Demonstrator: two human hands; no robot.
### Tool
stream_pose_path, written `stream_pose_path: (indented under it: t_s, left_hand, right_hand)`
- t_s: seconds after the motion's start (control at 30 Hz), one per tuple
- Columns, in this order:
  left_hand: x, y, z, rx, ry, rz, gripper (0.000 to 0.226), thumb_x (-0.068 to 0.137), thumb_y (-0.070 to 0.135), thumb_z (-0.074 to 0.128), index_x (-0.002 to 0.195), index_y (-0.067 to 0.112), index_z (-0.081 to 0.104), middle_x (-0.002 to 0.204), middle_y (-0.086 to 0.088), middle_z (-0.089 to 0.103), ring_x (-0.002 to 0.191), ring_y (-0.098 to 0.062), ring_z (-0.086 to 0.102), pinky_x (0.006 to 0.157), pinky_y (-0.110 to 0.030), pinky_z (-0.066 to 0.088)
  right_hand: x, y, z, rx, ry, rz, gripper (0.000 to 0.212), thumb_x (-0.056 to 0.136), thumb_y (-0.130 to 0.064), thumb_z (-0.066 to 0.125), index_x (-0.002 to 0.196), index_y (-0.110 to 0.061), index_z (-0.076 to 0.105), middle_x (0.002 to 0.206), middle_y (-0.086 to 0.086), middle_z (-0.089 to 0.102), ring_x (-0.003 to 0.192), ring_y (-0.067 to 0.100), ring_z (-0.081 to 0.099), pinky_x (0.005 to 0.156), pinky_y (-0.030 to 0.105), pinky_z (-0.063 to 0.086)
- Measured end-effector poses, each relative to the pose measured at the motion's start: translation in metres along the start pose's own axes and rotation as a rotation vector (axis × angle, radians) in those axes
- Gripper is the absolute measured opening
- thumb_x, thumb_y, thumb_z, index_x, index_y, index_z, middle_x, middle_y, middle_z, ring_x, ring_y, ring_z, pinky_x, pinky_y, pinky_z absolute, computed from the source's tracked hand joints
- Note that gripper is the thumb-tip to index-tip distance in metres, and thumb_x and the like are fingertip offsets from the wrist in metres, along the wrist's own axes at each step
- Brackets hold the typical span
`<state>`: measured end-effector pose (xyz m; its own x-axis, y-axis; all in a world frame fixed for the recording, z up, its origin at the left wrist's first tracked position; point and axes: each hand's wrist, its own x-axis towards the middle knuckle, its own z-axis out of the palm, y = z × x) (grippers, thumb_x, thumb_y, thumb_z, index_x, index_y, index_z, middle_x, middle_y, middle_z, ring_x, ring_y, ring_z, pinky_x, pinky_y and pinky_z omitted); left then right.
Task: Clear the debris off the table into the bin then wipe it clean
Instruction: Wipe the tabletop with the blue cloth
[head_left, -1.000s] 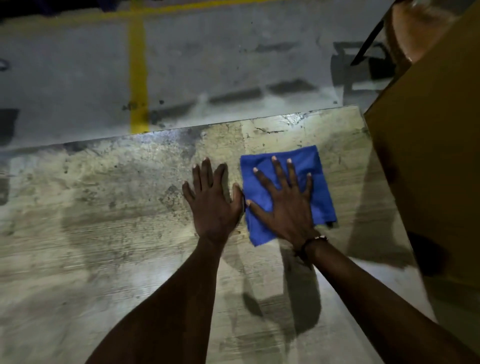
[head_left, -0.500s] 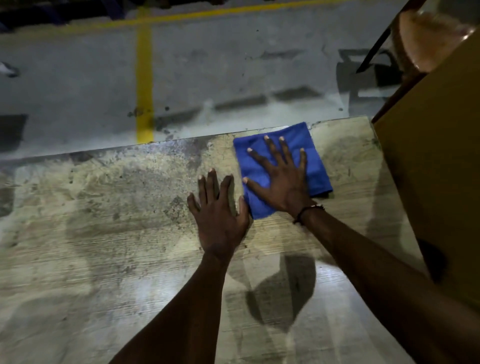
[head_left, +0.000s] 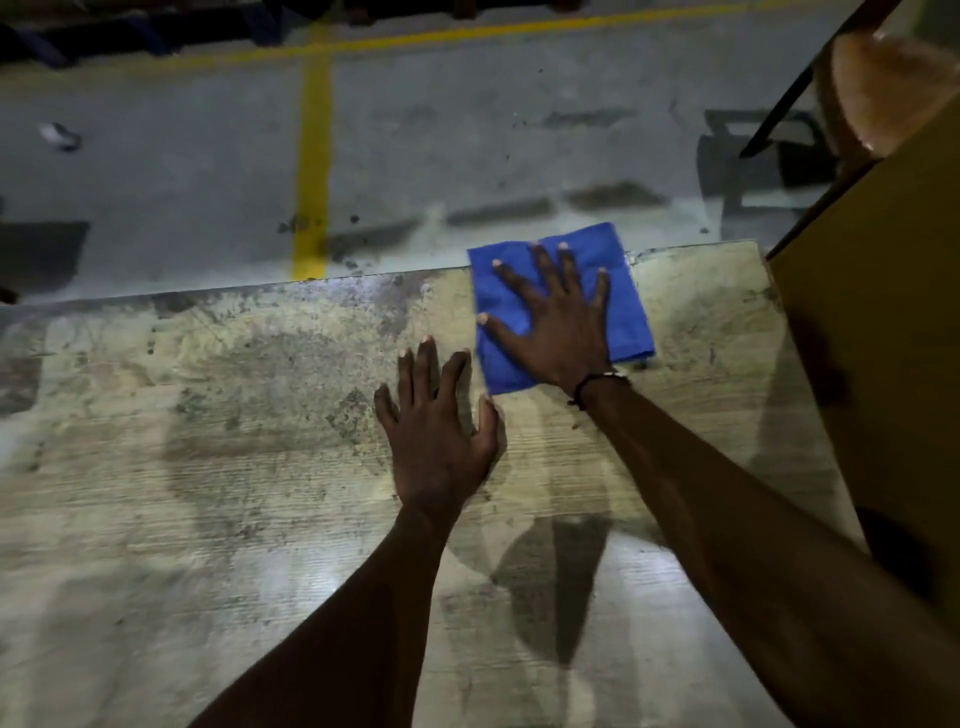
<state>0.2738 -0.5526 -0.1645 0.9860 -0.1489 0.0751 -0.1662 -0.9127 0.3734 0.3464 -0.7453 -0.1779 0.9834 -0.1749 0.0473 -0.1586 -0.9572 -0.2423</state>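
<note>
While lying flat on worn table (head_left: 218, 467), left hand (head_left: 436, 441) resting fingers spread, holding nothing, just near-left of blue cloth (head_left: 628, 306). Right hand (head_left: 556, 322) pressing splayed on cloth, far edge overhanging table's rim. Brown box (head_left: 893, 364) standing right; contents hidden.
</note>
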Motion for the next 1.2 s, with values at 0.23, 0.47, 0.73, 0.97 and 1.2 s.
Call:
stream_pose_path:
  t_s: [0.23, 0.47, 0.73, 0.97, 1.2]
  left_hand:
    - [-0.001, 0.001, 0.000, -0.010, 0.006, 0.009, 0.061, 0.096, 0.053, 0.049, 0.153, 0.033, 0.046, 0.174, -0.002, 0.026, 0.162, -0.026, 0.015, 0.126, -0.061, 0.015]
    - [-0.003, 0.000, -0.001, -0.018, 0.006, 0.014, 0.063, 0.094, 0.055, 0.047, 0.153, 0.031, 0.049, 0.173, -0.003, 0.029, 0.161, -0.029, 0.021, 0.125, -0.063, 0.018]
    - [-0.002, -0.002, 0.000, -0.020, 0.005, 0.022, 0.060, 0.096, 0.053, 0.051, 0.152, 0.031, 0.047, 0.173, -0.003, 0.027, 0.161, -0.028, 0.019, 0.126, -0.062, 0.016]
    - [-0.002, -0.001, -0.003, -0.048, -0.024, 0.006, 0.059, 0.097, 0.054, 0.049, 0.152, 0.031, 0.048, 0.172, -0.003, 0.028, 0.161, -0.029, 0.020, 0.126, -0.062, 0.014]
    - [-0.003, -0.002, -0.002, -0.008, -0.026, 0.021, 0.060, 0.099, 0.052, 0.048, 0.154, 0.031, 0.045, 0.174, -0.004, 0.025, 0.162, -0.028, 0.016, 0.126, -0.063, 0.014]
  right_hand:
    - [-0.060, 0.051, -0.025, -0.046, -0.017, 0.201, 0.080, 0.093, -0.087, 0.024, 0.165, -0.051, 0.016, 0.179, 0.000, 0.001, 0.164, 0.033, 0.000, 0.123, 0.074, 0.005]
    - [-0.151, -0.003, -0.011, -0.020, -0.004, -0.088, 0.074, 0.096, -0.083, 0.035, 0.162, -0.052, 0.027, 0.178, -0.008, 0.005, 0.165, 0.022, 0.000, 0.126, 0.066, 0.006]
    - [-0.092, 0.025, -0.022, 0.010, 0.001, 0.179, 0.082, 0.091, -0.089, 0.032, 0.164, -0.052, 0.021, 0.179, -0.003, 0.001, 0.165, 0.029, -0.003, 0.125, 0.072, 0.001]
    - [-0.219, -0.015, -0.022, -0.018, -0.037, 0.037, 0.064, 0.104, -0.070, 0.034, 0.164, -0.051, 0.022, 0.178, -0.009, -0.001, 0.165, 0.020, -0.007, 0.127, 0.066, 0.005]
    - [-0.122, 0.023, -0.015, -0.055, 0.078, 0.209, 0.064, 0.103, -0.073, 0.029, 0.163, -0.051, 0.026, 0.178, -0.002, 0.012, 0.164, 0.030, 0.009, 0.124, 0.071, 0.008]
